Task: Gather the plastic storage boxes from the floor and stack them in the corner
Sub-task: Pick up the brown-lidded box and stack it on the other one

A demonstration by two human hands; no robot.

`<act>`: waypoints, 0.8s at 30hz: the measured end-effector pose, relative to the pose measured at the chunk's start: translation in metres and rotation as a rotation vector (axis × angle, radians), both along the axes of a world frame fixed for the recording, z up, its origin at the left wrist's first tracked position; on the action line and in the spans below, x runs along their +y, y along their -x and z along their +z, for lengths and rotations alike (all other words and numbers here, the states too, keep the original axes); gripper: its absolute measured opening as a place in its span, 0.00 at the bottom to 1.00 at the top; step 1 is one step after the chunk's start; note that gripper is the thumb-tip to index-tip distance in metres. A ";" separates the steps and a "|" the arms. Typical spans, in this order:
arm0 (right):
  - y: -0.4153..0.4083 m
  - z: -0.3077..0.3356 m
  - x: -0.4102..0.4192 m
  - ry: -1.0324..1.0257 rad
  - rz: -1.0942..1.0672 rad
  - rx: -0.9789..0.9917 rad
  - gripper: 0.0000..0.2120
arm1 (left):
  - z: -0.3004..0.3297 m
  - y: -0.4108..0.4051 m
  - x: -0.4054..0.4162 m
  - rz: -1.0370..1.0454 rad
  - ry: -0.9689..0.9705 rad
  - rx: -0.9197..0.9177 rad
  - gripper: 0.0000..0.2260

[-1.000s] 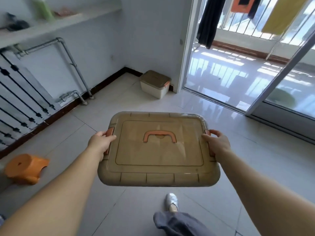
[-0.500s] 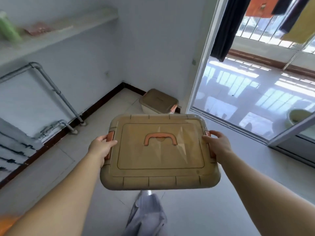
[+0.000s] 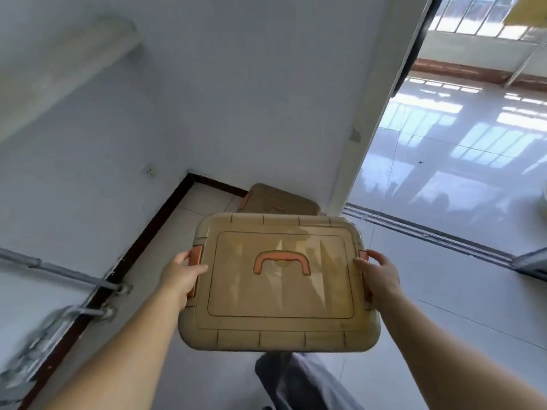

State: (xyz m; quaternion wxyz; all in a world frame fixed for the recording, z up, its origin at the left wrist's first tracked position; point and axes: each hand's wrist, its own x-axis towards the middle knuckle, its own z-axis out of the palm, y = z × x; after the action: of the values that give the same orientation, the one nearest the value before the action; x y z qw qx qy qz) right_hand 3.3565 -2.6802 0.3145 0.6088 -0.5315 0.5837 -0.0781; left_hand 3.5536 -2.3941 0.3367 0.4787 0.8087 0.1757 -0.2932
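I carry a tan plastic storage box (image 3: 279, 294) with an orange lid handle and orange side clips, held level in front of me above the floor. My left hand (image 3: 180, 273) grips its left side at the clip. My right hand (image 3: 377, 276) grips its right side. A second tan storage box (image 3: 278, 199) stands on the floor in the corner by the door frame, just beyond the carried box, which hides its near part.
White walls with a dark baseboard (image 3: 148, 235) meet at the corner. Grey pipes (image 3: 68, 276) run along the left wall low down. A sliding door track (image 3: 429, 232) and open doorway lie to the right. My trouser leg (image 3: 299, 380) shows below the box.
I have walked closer to the corner with the box in both hands. The box on the floor now sits right behind the carried one. The orange stool has left the view.
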 end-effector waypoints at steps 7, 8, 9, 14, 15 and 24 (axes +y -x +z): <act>-0.116 -0.052 -0.045 -0.047 -0.135 0.039 0.22 | -0.052 -0.135 -0.075 -0.050 -0.060 0.045 0.29; -0.133 -0.062 -0.052 -0.049 -0.147 0.049 0.22 | -0.062 -0.157 -0.088 -0.077 -0.073 0.042 0.28; -0.148 -0.074 -0.058 -0.051 -0.167 0.051 0.23 | -0.075 -0.178 -0.101 -0.095 -0.081 0.037 0.28; -0.209 -0.138 -0.080 -0.073 -0.251 0.089 0.22 | -0.145 -0.268 -0.157 -0.196 -0.088 0.050 0.28; -0.218 -0.153 -0.083 -0.070 -0.269 0.105 0.22 | -0.163 -0.285 -0.167 -0.219 -0.081 0.059 0.28; -0.273 -0.240 -0.091 -0.008 -0.351 0.144 0.24 | -0.264 -0.367 -0.207 -0.367 -0.057 0.044 0.28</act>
State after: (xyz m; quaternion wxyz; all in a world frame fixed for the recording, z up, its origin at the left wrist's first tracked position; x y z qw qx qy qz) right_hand 3.6290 -2.7712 0.0744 0.5446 -0.4234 0.7098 -0.1427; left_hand 3.9204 -2.6011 0.0724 0.3900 0.8339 0.0440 -0.3880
